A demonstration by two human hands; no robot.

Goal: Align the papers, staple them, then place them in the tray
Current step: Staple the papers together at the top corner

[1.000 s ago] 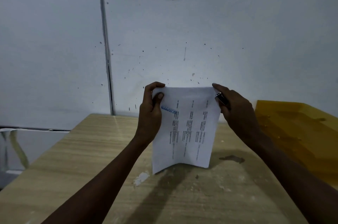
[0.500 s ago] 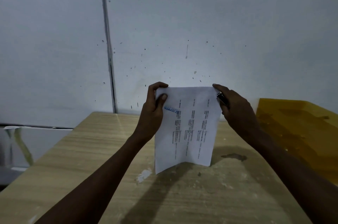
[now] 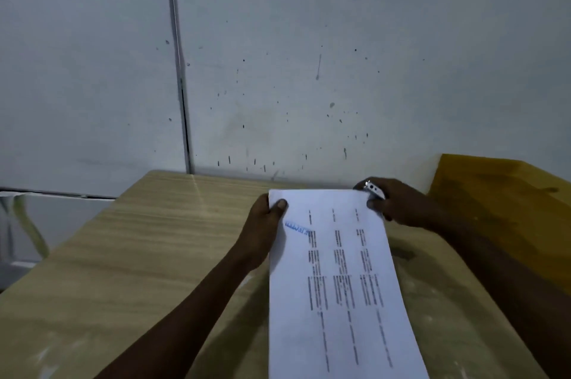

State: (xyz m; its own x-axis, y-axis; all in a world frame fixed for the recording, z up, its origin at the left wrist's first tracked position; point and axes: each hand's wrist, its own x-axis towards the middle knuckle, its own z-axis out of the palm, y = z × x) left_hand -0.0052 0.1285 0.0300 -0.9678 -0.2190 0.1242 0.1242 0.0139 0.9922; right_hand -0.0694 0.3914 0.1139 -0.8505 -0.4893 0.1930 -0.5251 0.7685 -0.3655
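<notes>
The white printed papers point(image 3: 336, 279) with a blue stamp near the top left lie tilted back toward me over the wooden table point(image 3: 129, 255). My left hand point(image 3: 265, 224) pinches their far left corner, thumb on top. My right hand point(image 3: 398, 205) grips the far right corner and also holds a small shiny stapler point(image 3: 375, 190) at that corner. The yellow tray point(image 3: 500, 208) sits at the right of the table, beyond my right arm.
A grey-white wall with a vertical seam point(image 3: 179, 69) rises directly behind the table. The table's left edge point(image 3: 61, 248) drops off to a lower white surface. Whitish smears mark the tabletop near me.
The papers stood upright on their bottom edge before; now they are tipped back toward me and lie much flatter. Both hands have moved lower and kept their hold on the top corners.
</notes>
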